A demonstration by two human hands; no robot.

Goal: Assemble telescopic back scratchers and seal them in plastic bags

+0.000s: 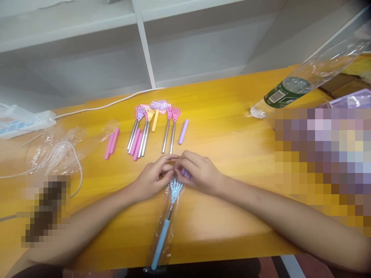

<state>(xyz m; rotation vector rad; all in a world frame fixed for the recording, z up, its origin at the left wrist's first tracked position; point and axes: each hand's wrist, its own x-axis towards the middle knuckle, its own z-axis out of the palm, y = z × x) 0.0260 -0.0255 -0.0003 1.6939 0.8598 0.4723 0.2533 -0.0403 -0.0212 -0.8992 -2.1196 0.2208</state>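
Observation:
A blue back scratcher (pixel 162 237) with a hand-shaped head lies inside a clear plastic bag (pixel 170 245) at the table's front edge. Just above its head, my left hand (pixel 155 175) pinches the bag's upper end between thumb and fingers. My right hand (pixel 201 172) meets it there, its fingers closed on a small purple card (pixel 186 173), partly hidden by those fingers. Beyond my hands lie metal scratcher rods with purple (pixel 140 113), yellow (pixel 150 114) and pink (pixel 176 114) heads.
Loose pink handles (pixel 114 141), a yellow handle (pixel 155 120) and a lilac handle (pixel 183 132) lie around the rods. More cards (pixel 159 105) rest behind them. Crumpled plastic (pixel 55 150) and a white cable (pixel 110 103) are leftward; a clear bottle (pixel 285 92) stands at right.

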